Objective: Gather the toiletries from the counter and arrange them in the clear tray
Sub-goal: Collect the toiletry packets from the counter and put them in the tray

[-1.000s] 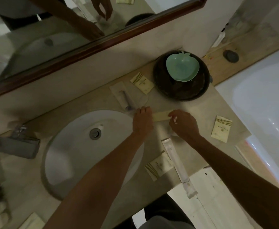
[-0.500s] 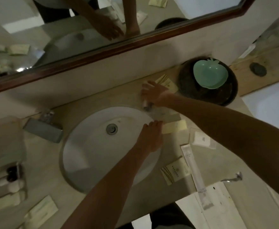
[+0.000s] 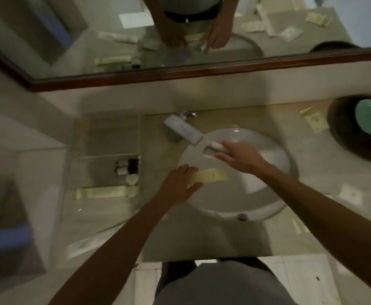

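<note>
Both hands now travelling left over sink (image 3: 274, 208): left hand (image 3: 180, 183) gripping yellow packet (image 3: 211, 176), right hand (image 3: 239, 157) gripping small tube (image 3: 215, 148), heading toward clear tray (image 3: 105, 133).

There is just the one camera, worn on the person's head, looking steeply down and forward from close above the sink (image 3: 235, 194). Both forearms reach in from the bottom edge. Beyond the sink the mirror (image 3: 180, 40) fills the top, and the bench (image 3: 312, 183) spreads to either side. The picture is blurred.
</note>
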